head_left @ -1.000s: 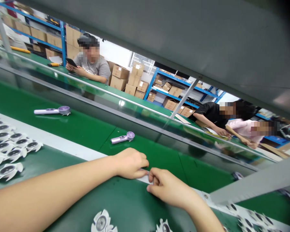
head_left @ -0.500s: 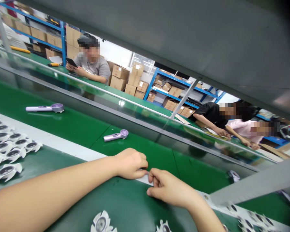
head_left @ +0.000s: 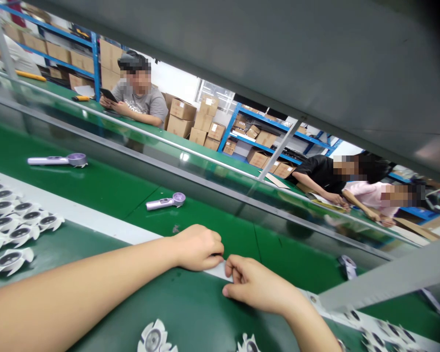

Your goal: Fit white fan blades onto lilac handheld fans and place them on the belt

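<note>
My left hand (head_left: 199, 248) rests on the white rail (head_left: 220, 270) at the bench edge, its fingers curled under and no object visible in them. Close to its fingertips, my right hand (head_left: 258, 283) hovers or rests with loosely bent fingers; the thumb stands apart from them, and nothing lies between. Past the rail, a small purple handheld fan (head_left: 166, 201) lies on the green conveyor belt (head_left: 212, 220). Another purple handheld fan (head_left: 57, 160) is farther left on it. On the bench in front of me are a white fan blade (head_left: 154, 338) and another, partly cut off, fan blade (head_left: 248, 344).
Several white fan blades (head_left: 22, 234) crowd the bench at left, more blades (head_left: 376, 337) at lower right. A slanted grey post (head_left: 385, 274) stands right; a grey panel (head_left: 278, 58) hangs overhead. Across the belt sit a person in grey (head_left: 141, 105) and a person in black (head_left: 320, 173).
The purple handheld fans on the belt have shifted left, along with the belt seams. A white and purple item at right has come further into view. My hands have barely moved.
</note>
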The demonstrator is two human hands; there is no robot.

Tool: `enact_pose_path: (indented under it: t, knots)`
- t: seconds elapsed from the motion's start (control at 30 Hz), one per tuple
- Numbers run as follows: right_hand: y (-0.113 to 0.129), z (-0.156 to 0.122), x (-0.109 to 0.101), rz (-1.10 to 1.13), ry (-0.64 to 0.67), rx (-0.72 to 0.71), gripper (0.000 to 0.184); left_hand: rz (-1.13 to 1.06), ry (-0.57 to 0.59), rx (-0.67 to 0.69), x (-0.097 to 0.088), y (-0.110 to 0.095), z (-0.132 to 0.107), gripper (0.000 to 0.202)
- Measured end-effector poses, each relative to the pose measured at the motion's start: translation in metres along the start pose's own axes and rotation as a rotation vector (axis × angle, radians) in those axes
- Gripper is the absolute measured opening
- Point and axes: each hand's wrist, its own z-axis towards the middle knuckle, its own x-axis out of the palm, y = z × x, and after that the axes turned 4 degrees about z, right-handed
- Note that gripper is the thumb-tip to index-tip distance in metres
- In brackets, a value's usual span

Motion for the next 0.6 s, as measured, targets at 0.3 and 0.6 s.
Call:
enact_pose_path:
  t: [0.3, 0.6]
  knots:
    - [0.0020, 0.0014, -0.0004, 0.010, 0.003, -0.002, 0.023, 0.004, 0.005, 0.002, -0.0024, -0.0008, 0.0017, 0.011]
    - [0.0012, 0.0004, -0.0001, 0.009, 0.009, -0.006, 0.024, 0.003, 0.002, 0.003, -0.0005, -0.0007, 0.0002, 0.012]
